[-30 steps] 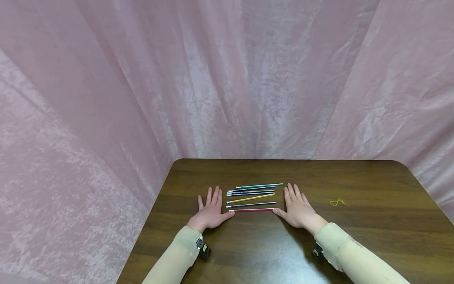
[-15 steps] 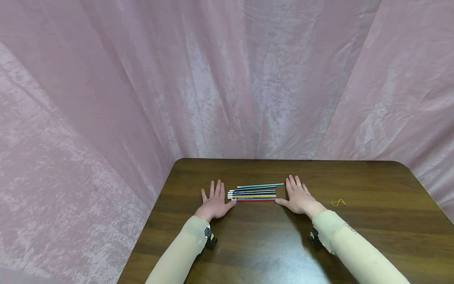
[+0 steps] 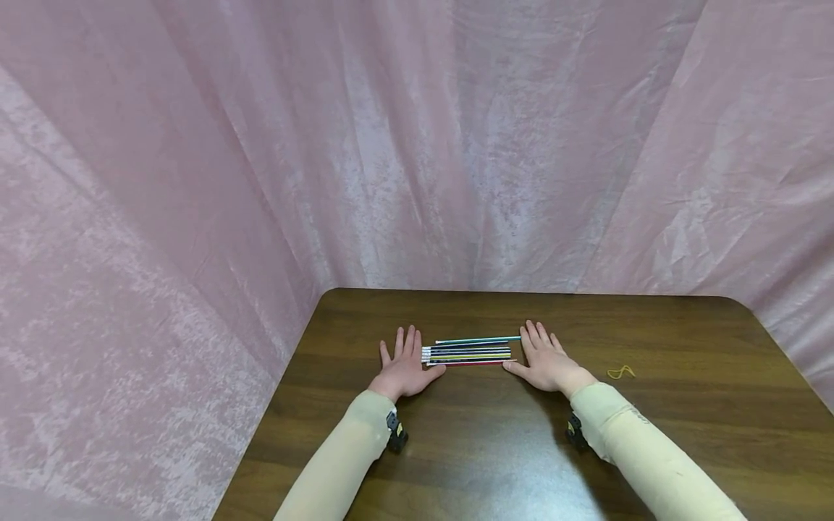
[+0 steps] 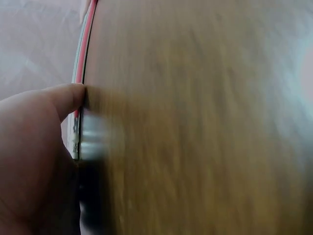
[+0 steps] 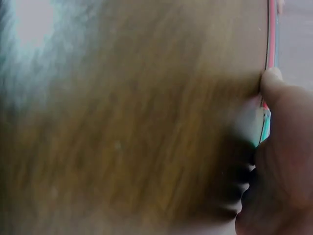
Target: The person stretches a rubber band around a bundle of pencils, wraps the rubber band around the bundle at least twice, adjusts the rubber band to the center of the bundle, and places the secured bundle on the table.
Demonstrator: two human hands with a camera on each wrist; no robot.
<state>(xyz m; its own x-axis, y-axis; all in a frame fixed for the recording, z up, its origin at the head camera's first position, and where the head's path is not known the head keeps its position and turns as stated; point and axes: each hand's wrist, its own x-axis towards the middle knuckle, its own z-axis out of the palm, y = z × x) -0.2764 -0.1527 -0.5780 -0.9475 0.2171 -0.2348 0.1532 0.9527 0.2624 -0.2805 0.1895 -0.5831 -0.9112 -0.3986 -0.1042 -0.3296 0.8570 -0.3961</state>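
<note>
Seen from above, a person's two hands are resting on a brown wood-grain surface (image 3: 495, 456), framing a low row of slim pencils (image 3: 465, 354). The left hand (image 3: 404, 372) is lying with its fingers spread just beside the white eraser ends; the right hand (image 3: 549, 364) is mirroring it at the opposite ends, its fingers fanning away from the person. Neither hand is curling round anything. Both thumbs are stretching inward and touching the red pencil (image 3: 476, 364), the nearest of the row, one close to each end. Placed so, the thumbs are probably serving as a straight fence along the near side, while the palms and fingers are seemingly bounding the ends.

The pencils are lying flat and close together, centred between the hands, their long axes running left to right across the person's front. Their eraser ends are pointing left. The teal pencil (image 3: 478, 340), farthest away, is sitting offset to the right and slightly slanted, its right end reaching the right hand's fingers; whether it is touching them, one cannot tell. A thin yellow loop (image 3: 620, 372) is lying well apart, to the right. Behind, a pink curtain (image 3: 417, 145) is hanging in folds.
</note>
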